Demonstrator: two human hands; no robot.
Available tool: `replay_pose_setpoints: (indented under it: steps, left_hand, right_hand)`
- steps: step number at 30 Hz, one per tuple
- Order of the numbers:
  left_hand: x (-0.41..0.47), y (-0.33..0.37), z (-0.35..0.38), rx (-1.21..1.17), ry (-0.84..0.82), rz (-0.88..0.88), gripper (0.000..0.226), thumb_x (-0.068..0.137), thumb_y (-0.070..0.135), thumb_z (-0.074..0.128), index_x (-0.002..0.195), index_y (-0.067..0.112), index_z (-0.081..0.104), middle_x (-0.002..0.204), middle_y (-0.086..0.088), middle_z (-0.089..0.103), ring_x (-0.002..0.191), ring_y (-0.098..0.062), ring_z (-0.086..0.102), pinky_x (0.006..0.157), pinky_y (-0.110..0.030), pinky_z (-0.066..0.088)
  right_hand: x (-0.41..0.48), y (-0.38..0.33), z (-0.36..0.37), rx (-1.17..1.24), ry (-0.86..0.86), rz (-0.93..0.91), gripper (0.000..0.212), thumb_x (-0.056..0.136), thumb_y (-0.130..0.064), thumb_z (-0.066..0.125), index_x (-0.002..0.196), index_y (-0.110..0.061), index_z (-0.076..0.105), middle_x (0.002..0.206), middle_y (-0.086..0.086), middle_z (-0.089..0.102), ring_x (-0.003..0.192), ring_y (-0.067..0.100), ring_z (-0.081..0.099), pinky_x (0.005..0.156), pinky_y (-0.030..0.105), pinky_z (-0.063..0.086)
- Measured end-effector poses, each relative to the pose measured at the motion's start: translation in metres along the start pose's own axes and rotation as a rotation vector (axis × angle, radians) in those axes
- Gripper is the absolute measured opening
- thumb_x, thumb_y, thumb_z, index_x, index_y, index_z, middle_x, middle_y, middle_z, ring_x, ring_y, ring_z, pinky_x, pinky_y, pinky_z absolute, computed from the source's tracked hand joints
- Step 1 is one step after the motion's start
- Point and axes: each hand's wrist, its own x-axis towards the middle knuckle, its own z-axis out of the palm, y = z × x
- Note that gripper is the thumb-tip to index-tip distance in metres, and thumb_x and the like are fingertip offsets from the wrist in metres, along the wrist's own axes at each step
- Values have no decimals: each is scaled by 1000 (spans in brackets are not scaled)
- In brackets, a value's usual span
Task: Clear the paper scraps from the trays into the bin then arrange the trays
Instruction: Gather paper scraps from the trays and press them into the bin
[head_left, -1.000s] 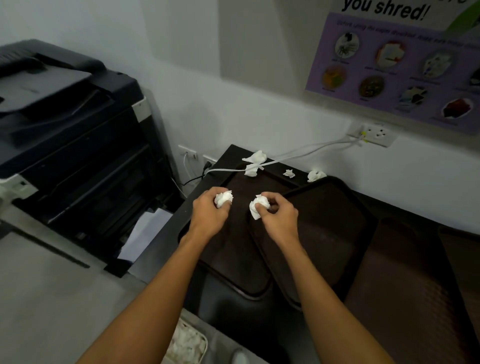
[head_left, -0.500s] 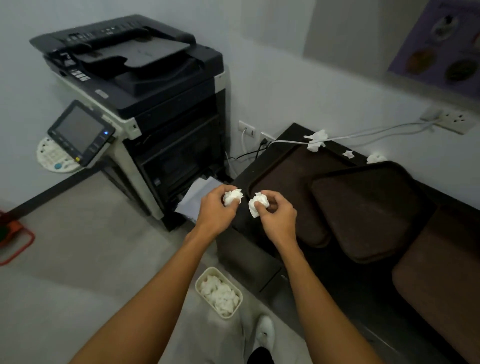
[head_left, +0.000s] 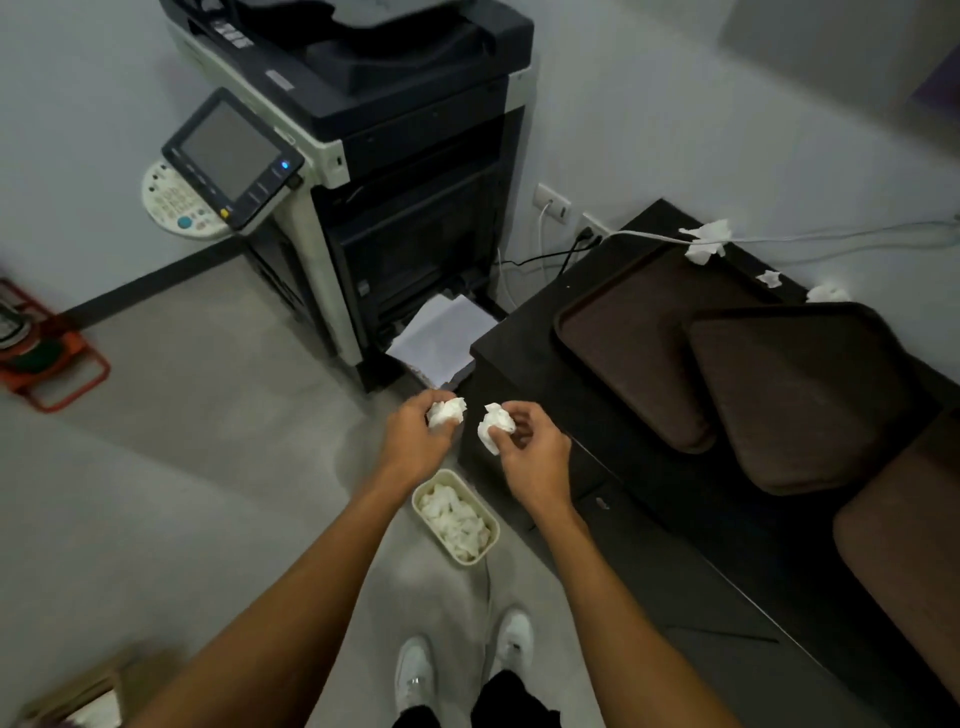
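Both hands are in the centre of the frame, close together, and each one grasps a crumpled paper scrap. The left hand (head_left: 415, 441) pinches a white wad (head_left: 447, 412) between the thumb and the fingers; the right hand (head_left: 530, 452) holds a second wad (head_left: 496, 423) in the same way, with part of the paper hanging down from the fingers.

The bin (head_left: 457, 516) stands on the floor just below the hands in the picture, between the two forearms and next to the dark cabinet (head_left: 623, 499). It is a small pale container with rounded corners, and it is already nearly full of white scraps. Its long side runs from the upper left to the lower right of the frame, and its open mouth faces up toward the hands. The left hand seems a little nearer to its upper end — but both are almost over it, so I judge that letting go, after a small move down and toward the body, will be enough.

On top of the cabinet, at the right of the frame, lie two dark trays (head_left: 623, 353), one overlapping the other. More scraps (head_left: 706, 241) remain at the far edge near the wall, perhaps beside the trays and not in them; the view is not clear there. So the clearing is not finished, and the trays are not yet arranged.
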Motion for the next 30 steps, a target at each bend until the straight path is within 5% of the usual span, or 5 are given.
replay_pose_setpoints:
  steps: [6,8,13,23,30]
  left_hand:
    - [-6,-65,27,6,-12,-138,25,90,16,72,112,28,70,110,6,70,95,-4,65,83,-22,54]
    - [-7,-86,37,22,0,-164,25,87,11,73,108,24,72,106,5,69,92,2,65,77,-10,50]
    - [1,-147,72,70,17,-282,28,87,21,77,115,21,72,113,0,61,95,-8,59,80,-14,44]
    - [40,-306,139,85,26,-430,35,88,21,78,121,20,66,114,-5,62,96,-23,63,84,-32,54]
    - [63,-403,183,117,14,-447,32,88,21,77,118,20,69,116,-3,63,98,-21,63,83,-29,52]
  right_hand:
    - [4,73,29,-53,-88,57,32,89,-10,77,116,-25,70,105,-10,73,97,3,70,88,28,60]
    - [5,99,39,-61,-119,94,32,89,-11,76,116,-27,69,106,-9,73,98,6,71,88,30,61]
    - [18,157,62,-66,-148,210,36,91,-10,77,122,-23,63,111,-4,70,98,6,67,71,5,50]
    - [67,334,136,-304,-273,271,31,94,-13,74,123,-18,64,129,-1,53,111,14,60,68,-4,43]
    - [94,460,198,-494,-327,208,30,91,-17,76,119,-23,67,123,0,60,115,21,59,94,37,58]
